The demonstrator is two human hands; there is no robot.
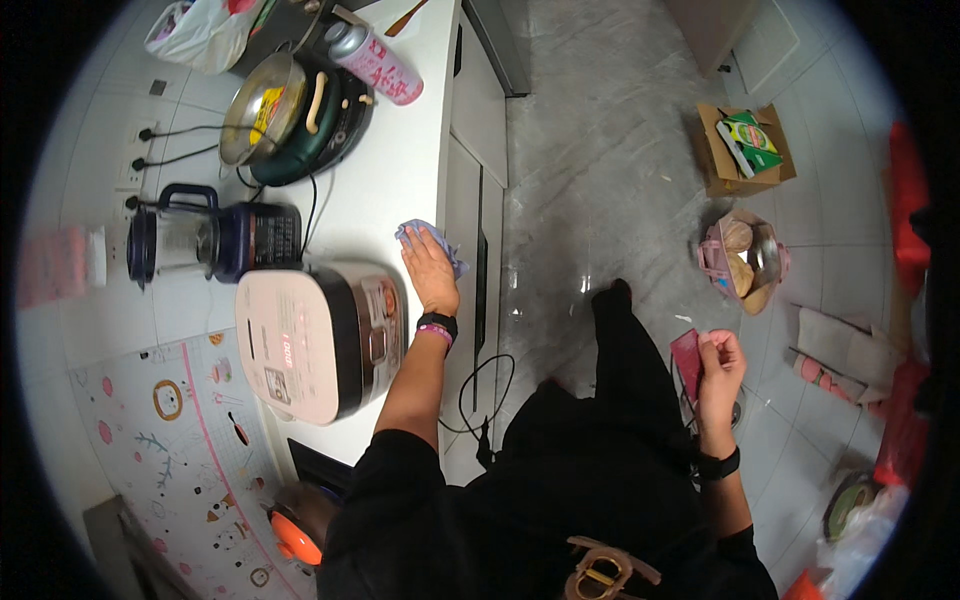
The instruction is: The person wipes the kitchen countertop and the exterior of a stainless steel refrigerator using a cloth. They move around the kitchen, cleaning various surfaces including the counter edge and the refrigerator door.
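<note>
My left hand [431,276] lies flat on a crumpled blue-grey cloth [453,257] at the front edge of the white countertop [382,187]. Just beside that wrist, on the counter, stands a pink and black rice cooker [296,341] with a lit display. My right hand [721,364] is held out over the floor at the right, a dark pink cloth [685,360] pinched between thumb and fingers and hanging down. Whether the left fingers grip the blue-grey cloth or only press on it, I cannot tell.
A dark blue blender [251,238], a green pot [300,150] with a steel pan, and a pink spray can [386,71] are along the counter. A black cable loop [512,375] hangs by the cabinet. On the floor are a cardboard box [712,161] and a pink bag [726,259].
</note>
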